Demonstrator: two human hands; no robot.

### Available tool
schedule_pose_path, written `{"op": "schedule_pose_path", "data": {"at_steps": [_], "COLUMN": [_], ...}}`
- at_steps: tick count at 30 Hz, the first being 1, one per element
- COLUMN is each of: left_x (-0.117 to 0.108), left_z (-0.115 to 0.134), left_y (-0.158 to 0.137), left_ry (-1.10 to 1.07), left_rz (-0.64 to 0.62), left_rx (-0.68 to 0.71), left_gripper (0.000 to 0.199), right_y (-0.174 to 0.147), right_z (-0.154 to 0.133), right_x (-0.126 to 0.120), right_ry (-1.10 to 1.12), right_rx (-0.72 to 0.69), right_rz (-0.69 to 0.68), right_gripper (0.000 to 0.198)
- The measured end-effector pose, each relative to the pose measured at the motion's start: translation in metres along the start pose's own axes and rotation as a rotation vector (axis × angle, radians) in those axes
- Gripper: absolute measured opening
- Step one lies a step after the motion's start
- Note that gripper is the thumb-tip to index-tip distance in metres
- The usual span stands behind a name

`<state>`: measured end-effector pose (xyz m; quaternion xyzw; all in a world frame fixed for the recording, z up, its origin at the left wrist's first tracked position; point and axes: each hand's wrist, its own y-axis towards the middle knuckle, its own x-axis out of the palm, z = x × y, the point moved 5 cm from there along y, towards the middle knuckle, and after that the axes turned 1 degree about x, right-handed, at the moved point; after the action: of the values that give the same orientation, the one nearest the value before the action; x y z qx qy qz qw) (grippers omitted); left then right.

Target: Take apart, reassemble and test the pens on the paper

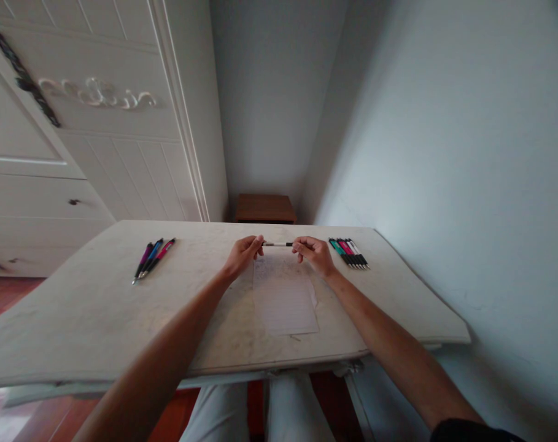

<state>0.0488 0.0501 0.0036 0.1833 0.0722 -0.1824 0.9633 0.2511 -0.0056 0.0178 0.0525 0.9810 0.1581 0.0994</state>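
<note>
A white pen with dark ends is stretched level between my two hands above the top of a lined paper sheet. My left hand pinches its left end between thumb and fingers. At the other end, my right hand has its fingertips closed on the dark part. The paper lies flat, with faint scribbles near its top edge and a torn right side. To the right of my right hand is a neat row of several pens in green, pink and white with black grips.
Three loose pens, purple, blue and pink, lie on the left of the white table. A white cabinet stands behind at left, a wall runs along the right, and a brown wooden stand is beyond the far edge.
</note>
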Motion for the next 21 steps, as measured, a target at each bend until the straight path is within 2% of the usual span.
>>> {"op": "schedule_pose_path", "data": {"at_steps": [5, 14, 21], "left_x": [-0.0022, 0.0000, -0.0016], "left_z": [-0.0031, -0.0006, -0.0051], "left_y": [0.0011, 0.0011, 0.0028], "left_ry": [-0.007, -0.043, -0.010], "left_rz": [0.003, 0.044, 0.030], "left_rx": [0.018, 0.003, 0.016], "left_gripper": [0.033, 0.049, 0.044], "right_y": [0.0001, 0.0011, 0.0004], "right_z": [0.0012, 0.0014, 0.0022], "right_x": [-0.0006, -0.0011, 0.0004], "right_ry": [-0.012, -0.005, 0.012], "right_rx": [0.002, 0.002, -0.010], "right_rz": [-0.018, 0.018, -0.006], "right_gripper": [0.029, 0.035, 0.030]}}
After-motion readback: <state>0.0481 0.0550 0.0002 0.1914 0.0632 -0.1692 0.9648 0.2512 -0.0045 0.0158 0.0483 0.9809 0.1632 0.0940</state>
